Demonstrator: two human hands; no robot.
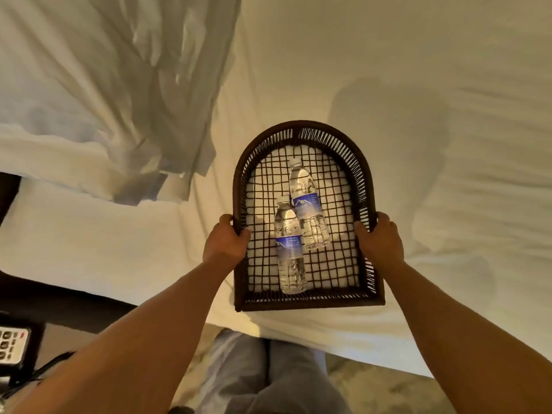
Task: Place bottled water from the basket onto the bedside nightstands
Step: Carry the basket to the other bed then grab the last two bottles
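A dark woven basket (301, 130) with a rounded far end lies on the white bed. Two clear water bottles with blue labels lie inside it: the nearer bottle (289, 249) toward the left, the farther bottle (307, 204) beside it to the right, caps pointing away from me. My left hand (225, 239) grips the basket's left rim. The right rim is held by my right hand (380, 237). Whether the basket rests on the bed or hangs just above it I cannot tell.
A white bed sheet (418, 85) fills most of the view, with a rumpled duvet (104, 85) at the upper left. At the lower left stands a dark nightstand (59, 306) with a telephone (12, 343) on it. My legs (268, 377) stand against the bed's edge.
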